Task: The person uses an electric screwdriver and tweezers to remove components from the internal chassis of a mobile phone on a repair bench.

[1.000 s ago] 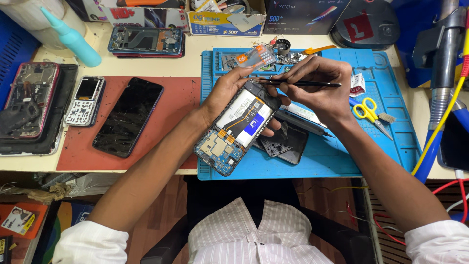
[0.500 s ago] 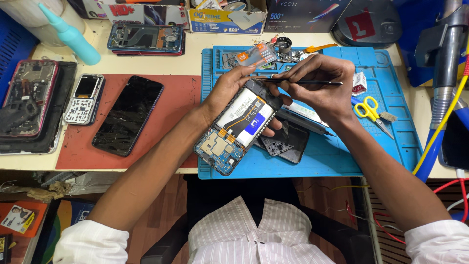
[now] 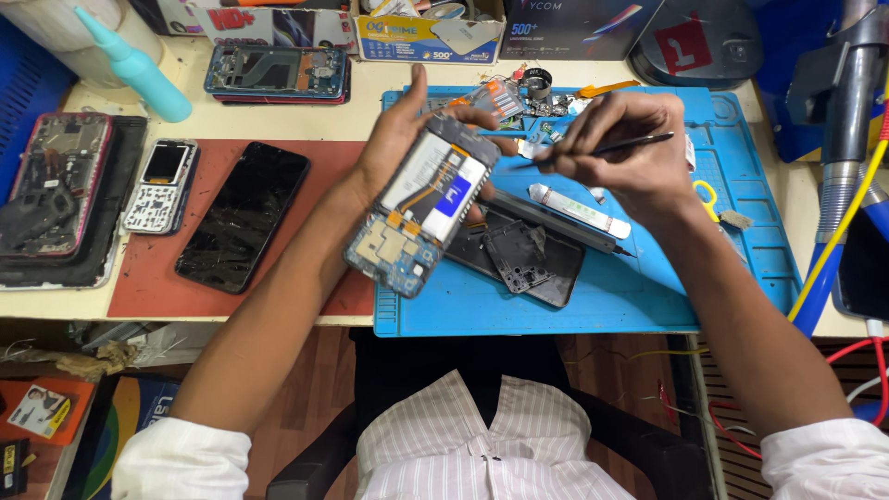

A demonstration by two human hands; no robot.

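- Head view: the opened phone (image 3: 421,215) sits tilted in your left hand (image 3: 400,139), lifted above the left edge of the blue work mat (image 3: 648,287), its bare back facing up with the battery and the circuit board showing.
- Your left hand grasps the phone from underneath, thumb up by its top corner and fingers wrapped round the far edge.
- Your right hand (image 3: 616,148) is closed in a pinch round a thin black tool (image 3: 611,146), held roughly level just right of the phone's top end; the tip does not look to be touching the phone.
- Below the phone, on the mat, lie a dark back cover (image 3: 528,255) and a long slim tool (image 3: 565,222).
- Yellow-handled scissors (image 3: 713,199) lie partly hidden behind your right wrist.
- To your left, on the red mat (image 3: 148,278), rest a black phone (image 3: 244,215) and a small keypad phone (image 3: 162,185), well apart from your hands.
- A teal squeeze bottle (image 3: 134,67) stands at the far left.
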